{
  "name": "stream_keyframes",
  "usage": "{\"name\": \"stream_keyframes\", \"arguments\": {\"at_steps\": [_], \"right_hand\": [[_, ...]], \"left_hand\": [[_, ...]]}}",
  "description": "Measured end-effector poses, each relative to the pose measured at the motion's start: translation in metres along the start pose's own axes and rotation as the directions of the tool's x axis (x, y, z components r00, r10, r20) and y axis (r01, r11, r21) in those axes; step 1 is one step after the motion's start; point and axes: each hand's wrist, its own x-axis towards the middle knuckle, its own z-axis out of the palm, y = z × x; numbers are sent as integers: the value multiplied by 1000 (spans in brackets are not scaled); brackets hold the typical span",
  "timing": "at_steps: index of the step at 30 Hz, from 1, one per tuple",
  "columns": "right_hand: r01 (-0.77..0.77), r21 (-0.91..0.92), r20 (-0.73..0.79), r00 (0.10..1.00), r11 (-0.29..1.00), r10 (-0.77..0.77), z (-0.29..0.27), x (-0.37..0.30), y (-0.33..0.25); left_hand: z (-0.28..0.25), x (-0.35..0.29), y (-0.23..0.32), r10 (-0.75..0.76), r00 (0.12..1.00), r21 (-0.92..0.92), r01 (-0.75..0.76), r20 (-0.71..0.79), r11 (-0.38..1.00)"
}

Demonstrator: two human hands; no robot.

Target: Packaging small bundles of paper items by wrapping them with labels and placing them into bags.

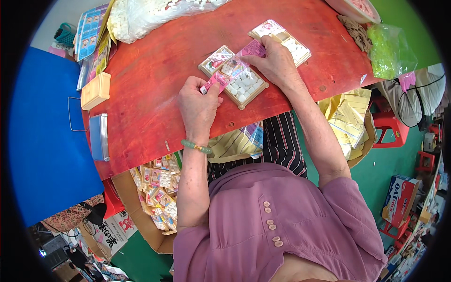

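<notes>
A pink printed strip [254, 49] with a clear middle is stretched slantwise across a small beige tray [254, 97]. Small white block-like pieces [243, 87] fill the tray's near compartment, and a clear packet with red print [218, 59] lies in its far left one. My left hand [201, 105] pinches the strip's lower left end. At the strip's upper right end, my right hand [277, 63] grips it between thumb and fingers. Beyond my right hand stands a second beige tray [307, 55] with similar white pieces and a packet, partly hidden by that hand.
A clear bag of white pieces [155, 19] lies at the red table's [141, 103] far edge. Printed cards [90, 37] and a beige tray stack [96, 91] sit at the left. Below are a carton of filled trays [157, 188] and a box of yellow sheets [347, 120].
</notes>
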Motion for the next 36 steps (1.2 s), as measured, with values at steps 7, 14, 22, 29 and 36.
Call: {"name": "stream_keyframes", "arguments": {"at_steps": [7, 14, 22, 29, 36], "right_hand": [[-18, -52, 16, 1000, 998, 19, -4, -3, -4], [-28, -82, 4, 1000, 996, 28, -4, -7, -7], [5, -98, -49, 999, 995, -10, 1, -10, -5], [18, -113, -58, 998, 993, -25, 2, -10, -5], [-47, -129, 13, 999, 991, 49, -3, -8, -8]], "left_hand": [[-1, 2, -1, -14, 1000, 19, 14, 7, 1000], [-4, 5, -5, 10, 999, 60, -12, 38, 998], [-2, 5, 12, -38, 999, 256, 31, 23, 966], [-2, 5, 11, 31, 999, 318, -40, 36, 947], [-4, 13, 14, -74, 992, 331, 36, 101, 943]]}}
